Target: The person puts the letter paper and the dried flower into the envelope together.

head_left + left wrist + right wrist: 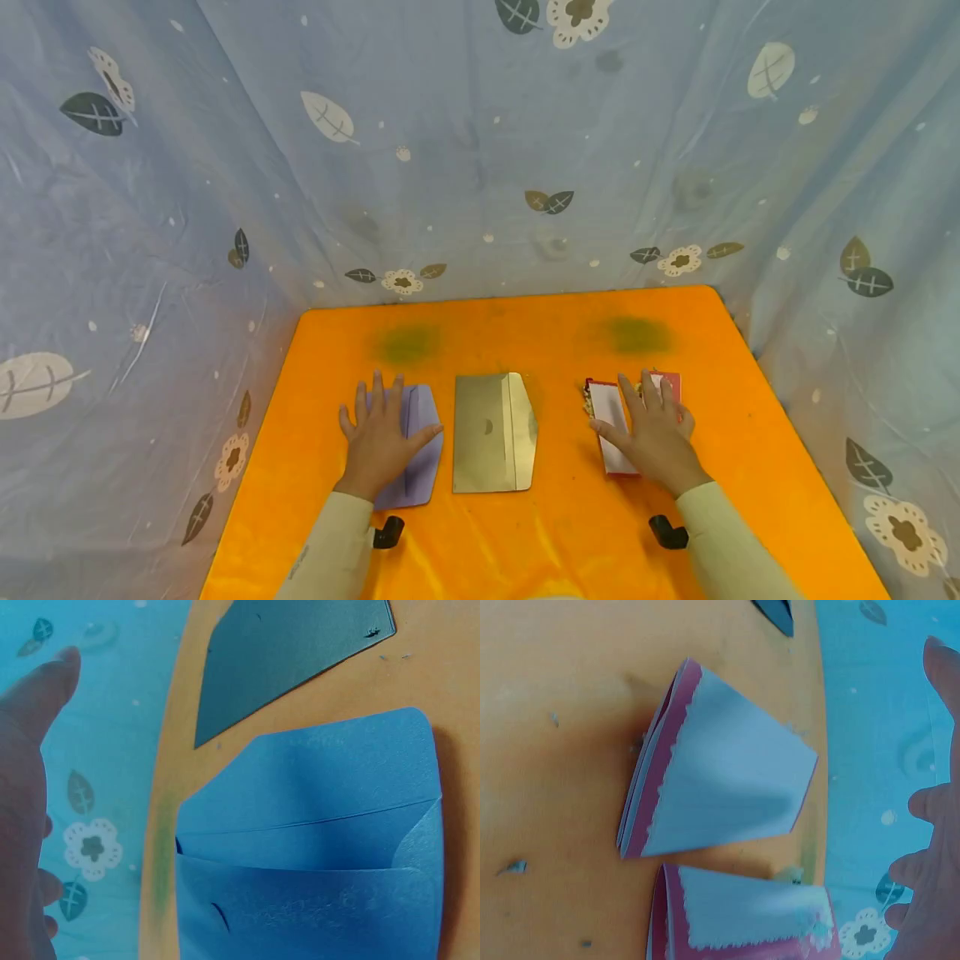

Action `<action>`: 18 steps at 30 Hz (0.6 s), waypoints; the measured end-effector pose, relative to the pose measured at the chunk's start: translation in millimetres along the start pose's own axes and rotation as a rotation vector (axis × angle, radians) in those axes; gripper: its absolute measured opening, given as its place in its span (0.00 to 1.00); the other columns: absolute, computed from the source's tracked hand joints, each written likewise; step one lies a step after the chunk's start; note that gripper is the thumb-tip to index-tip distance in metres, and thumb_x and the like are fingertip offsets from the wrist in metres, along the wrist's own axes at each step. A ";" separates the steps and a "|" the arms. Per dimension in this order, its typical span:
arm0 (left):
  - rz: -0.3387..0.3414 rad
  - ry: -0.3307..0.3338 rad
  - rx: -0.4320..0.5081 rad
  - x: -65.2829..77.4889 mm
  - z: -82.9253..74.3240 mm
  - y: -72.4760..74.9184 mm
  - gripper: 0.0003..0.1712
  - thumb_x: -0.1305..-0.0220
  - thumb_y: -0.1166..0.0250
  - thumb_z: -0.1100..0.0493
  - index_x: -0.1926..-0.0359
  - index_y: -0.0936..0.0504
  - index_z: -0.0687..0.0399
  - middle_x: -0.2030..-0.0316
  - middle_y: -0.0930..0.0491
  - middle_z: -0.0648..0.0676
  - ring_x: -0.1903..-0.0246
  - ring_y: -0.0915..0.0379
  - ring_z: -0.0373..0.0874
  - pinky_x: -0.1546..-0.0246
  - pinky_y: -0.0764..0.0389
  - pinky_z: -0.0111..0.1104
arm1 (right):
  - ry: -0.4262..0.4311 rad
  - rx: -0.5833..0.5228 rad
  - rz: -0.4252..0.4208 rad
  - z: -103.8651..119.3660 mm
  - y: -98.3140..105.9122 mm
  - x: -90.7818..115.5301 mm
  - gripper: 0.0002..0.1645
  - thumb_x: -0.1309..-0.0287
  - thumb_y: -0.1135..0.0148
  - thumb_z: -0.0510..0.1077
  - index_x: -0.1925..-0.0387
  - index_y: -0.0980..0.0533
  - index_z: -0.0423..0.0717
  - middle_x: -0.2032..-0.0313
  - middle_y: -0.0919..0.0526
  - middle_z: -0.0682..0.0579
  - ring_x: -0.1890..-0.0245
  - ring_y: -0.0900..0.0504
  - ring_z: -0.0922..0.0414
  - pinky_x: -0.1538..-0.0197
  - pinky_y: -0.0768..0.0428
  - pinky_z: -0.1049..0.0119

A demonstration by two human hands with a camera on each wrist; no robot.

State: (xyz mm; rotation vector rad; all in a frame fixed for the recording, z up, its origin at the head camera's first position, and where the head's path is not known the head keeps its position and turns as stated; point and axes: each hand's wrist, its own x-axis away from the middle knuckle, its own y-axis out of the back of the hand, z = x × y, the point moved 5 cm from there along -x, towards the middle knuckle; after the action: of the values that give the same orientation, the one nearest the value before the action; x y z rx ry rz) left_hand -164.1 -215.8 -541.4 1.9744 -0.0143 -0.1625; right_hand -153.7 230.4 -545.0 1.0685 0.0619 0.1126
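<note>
The purple envelope (422, 477) lies toward the left edge of the tabletop (555, 350), its flap opened out toward the right edge and, in the left wrist view, its pocket mouth showing. The left hand (381, 442) is over it, fingers spread and gripping nothing. Just beside it, nearer the middle, the gold envelope (483, 450) lies flat, flap also opened toward the right edge, a small dark crescent on its body. Farther toward the right edge lie two folded cards, red-edged with white panels: the left card (609, 403) and, near it, the right card (673, 384), partly hidden by the right hand (660, 442). That hand too is spread with nothing in its grasp; the right wrist view shows both cards clear of its fingers. A light sleeve (330, 546) covers each forearm, and a black piece (388, 532) juts out by each wrist. Two blurred green patches (408, 343) mark the orange surface near the far edge. A blue leaf-and-flower curtain (465, 167) rises beyond the far, left and right edges.
</note>
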 end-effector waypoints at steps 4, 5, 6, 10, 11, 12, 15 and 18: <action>0.000 0.004 0.021 0.7 -0.6 -3.4 0.69 0.39 0.35 0.16 0.11 0.48 0.48 0.14 0.59 0.67 0.18 0.66 0.72 0.31 0.64 0.77 | -0.015 -0.045 -0.005 -10.2 7.0 5.5 0.63 0.28 0.42 0.77 0.11 0.54 0.46 0.15 0.64 0.32 0.18 0.69 0.26 0.36 0.59 0.16; -0.002 0.006 0.033 1.1 -0.6 -4.5 0.68 0.38 0.35 0.17 0.11 0.48 0.49 0.14 0.58 0.67 0.18 0.65 0.71 0.31 0.63 0.76 | -0.020 -0.060 -0.007 -13.2 9.0 6.9 0.63 0.28 0.41 0.76 0.11 0.55 0.47 0.15 0.64 0.32 0.19 0.69 0.25 0.37 0.59 0.16; -0.005 0.007 0.050 1.3 0.1 -6.2 0.67 0.37 0.35 0.18 0.11 0.47 0.50 0.14 0.57 0.67 0.18 0.64 0.71 0.31 0.63 0.76 | -0.026 -0.076 -0.008 -16.4 10.7 8.3 0.63 0.27 0.41 0.76 0.10 0.56 0.48 0.15 0.65 0.32 0.19 0.68 0.24 0.37 0.59 0.15; -0.015 0.021 0.145 3.8 5.8 -14.4 0.62 0.33 0.32 0.23 0.13 0.43 0.52 0.15 0.53 0.67 0.18 0.61 0.69 0.31 0.59 0.73 | -0.050 -0.171 -0.011 -28.2 18.5 13.1 0.61 0.25 0.40 0.71 0.10 0.59 0.51 0.14 0.68 0.34 0.20 0.67 0.21 0.38 0.61 0.14; -0.019 0.027 0.171 4.6 8.1 -15.9 0.60 0.32 0.32 0.25 0.14 0.41 0.52 0.15 0.53 0.67 0.18 0.60 0.69 0.31 0.58 0.72 | -0.054 -0.188 -0.012 -31.0 20.4 13.4 0.60 0.24 0.41 0.70 0.10 0.60 0.51 0.14 0.68 0.34 0.20 0.66 0.21 0.39 0.61 0.14; -0.025 0.036 0.193 5.6 10.7 -17.3 0.59 0.32 0.32 0.25 0.14 0.40 0.53 0.15 0.51 0.67 0.18 0.60 0.70 0.32 0.58 0.72 | -0.061 -0.209 -0.014 -33.9 22.1 13.5 0.60 0.23 0.41 0.69 0.10 0.60 0.51 0.14 0.68 0.35 0.20 0.66 0.21 0.39 0.61 0.14; -0.056 0.079 0.253 9.4 19.2 -20.8 0.56 0.30 0.31 0.28 0.16 0.37 0.57 0.16 0.47 0.67 0.19 0.57 0.71 0.32 0.56 0.72 | -0.091 -0.247 -0.018 -43.3 26.8 13.9 0.59 0.21 0.42 0.68 0.10 0.61 0.49 0.15 0.66 0.32 0.21 0.63 0.19 0.38 0.61 0.12; -0.097 0.123 0.323 10.3 28.7 -26.6 0.55 0.30 0.29 0.32 0.17 0.37 0.60 0.19 0.41 0.67 0.21 0.52 0.72 0.32 0.55 0.72 | -0.147 -0.261 -0.030 -55.9 31.2 14.2 0.58 0.20 0.44 0.68 0.11 0.61 0.45 0.15 0.64 0.29 0.23 0.60 0.17 0.38 0.63 0.10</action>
State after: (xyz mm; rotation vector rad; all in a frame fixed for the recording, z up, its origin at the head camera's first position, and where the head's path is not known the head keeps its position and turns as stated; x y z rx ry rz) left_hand -159.1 -232.3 -578.1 2.3058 0.1434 -0.1055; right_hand -147.5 295.6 -544.4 0.8121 -0.0680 0.0141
